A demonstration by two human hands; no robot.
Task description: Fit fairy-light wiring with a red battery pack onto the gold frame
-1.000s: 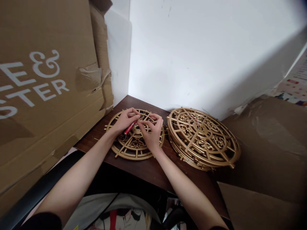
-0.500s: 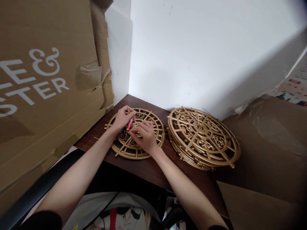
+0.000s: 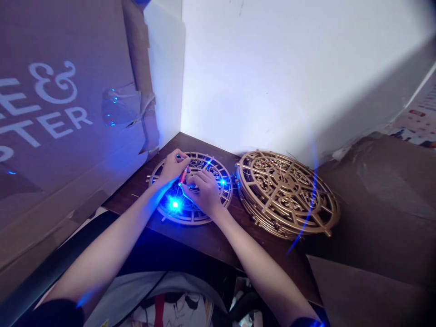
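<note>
A slim red battery [image 3: 183,175] is held slantwise above a round gold openwork frame [image 3: 227,193] lying on the table. My left hand [image 3: 173,167] is closed around the battery's upper end. At its lower end, the fingers of my right hand [image 3: 204,188] are pinched together; whether a thin wire lies between them I cannot make out. Blue lights glow on the frame: a large bright one [image 3: 175,205] at the near left, a smaller one [image 3: 223,182] at the right and another [image 3: 209,162] at the back.
To the right stands a stack of similar gold frames [image 3: 289,200], with thin wires on top. A big cardboard box [image 3: 68,150] rises at the left, and another box [image 3: 381,195] is at the right. Behind the dark wooden table [image 3: 218,240] is a white wall [image 3: 259,81].
Blue lights on the gold frame have come on, tinting the left box and my arms. Both hands stay nearly in place at the battery; the view has shifted slightly.
</note>
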